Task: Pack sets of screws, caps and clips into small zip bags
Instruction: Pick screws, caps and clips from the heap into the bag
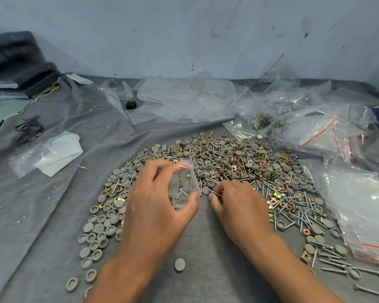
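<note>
My left hand [155, 202] holds a small clear zip bag [182, 184] between thumb and fingers, mouth up, with a few screws inside. Just to its right, my right hand [236, 206] pinches a screw [216, 192] at the edge of the pile. A wide heap of grey round caps [109, 217], silver screws [298, 215] and brass-coloured square clips [278, 204] lies mixed on the grey cloth [42, 204] around both hands. A single grey cap [179, 264] lies between my forearms.
Empty zip bags with red seal lines are stacked at the right [359, 206] and back right [328, 127]. Larger clear bags [184, 99] lie along the wall. A white folded bag [53, 154] and black wires [29, 130] sit at the left.
</note>
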{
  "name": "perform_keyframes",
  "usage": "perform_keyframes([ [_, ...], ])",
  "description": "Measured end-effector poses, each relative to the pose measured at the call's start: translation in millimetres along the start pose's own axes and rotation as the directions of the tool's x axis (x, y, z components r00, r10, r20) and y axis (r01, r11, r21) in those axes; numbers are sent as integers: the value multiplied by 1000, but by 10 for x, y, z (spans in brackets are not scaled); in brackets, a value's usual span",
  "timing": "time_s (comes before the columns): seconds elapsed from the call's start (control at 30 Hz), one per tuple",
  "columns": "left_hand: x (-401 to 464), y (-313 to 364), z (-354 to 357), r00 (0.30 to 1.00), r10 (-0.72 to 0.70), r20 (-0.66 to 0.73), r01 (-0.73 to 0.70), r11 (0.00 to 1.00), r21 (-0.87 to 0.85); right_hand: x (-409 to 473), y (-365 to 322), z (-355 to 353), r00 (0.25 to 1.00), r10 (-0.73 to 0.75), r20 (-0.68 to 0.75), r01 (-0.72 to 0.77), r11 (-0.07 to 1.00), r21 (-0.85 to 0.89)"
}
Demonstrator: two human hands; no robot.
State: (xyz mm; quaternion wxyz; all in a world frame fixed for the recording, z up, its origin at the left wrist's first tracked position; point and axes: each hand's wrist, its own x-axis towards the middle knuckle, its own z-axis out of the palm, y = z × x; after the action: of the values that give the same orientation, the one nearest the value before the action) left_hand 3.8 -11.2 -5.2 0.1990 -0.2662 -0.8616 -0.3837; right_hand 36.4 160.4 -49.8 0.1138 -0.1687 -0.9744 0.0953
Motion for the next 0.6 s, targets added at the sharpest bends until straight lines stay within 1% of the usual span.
perform_keyframes([
  [0.17, -8, -24, -2, 1000, -3, 4, 3, 1000, 15, -21, 5, -23, 998, -46, 39, 48, 997, -53],
  [0.27, -4, -11, -8, 1000, -3, 9, 3, 1000, 16, -17, 83, -78, 991, -70, 118, 67, 997, 34],
  [0.37, -5, -6, -12, 1000, -4, 14, 3, 1000, 21, 5, 161, -138, 966, -90, 244, 52, 986, 159],
  [0.6, -7, 6, -31, 999, -14, 31, 13, 999, 38, 2, 180, -230, 937, -84, 338, 14, 979, 204],
])
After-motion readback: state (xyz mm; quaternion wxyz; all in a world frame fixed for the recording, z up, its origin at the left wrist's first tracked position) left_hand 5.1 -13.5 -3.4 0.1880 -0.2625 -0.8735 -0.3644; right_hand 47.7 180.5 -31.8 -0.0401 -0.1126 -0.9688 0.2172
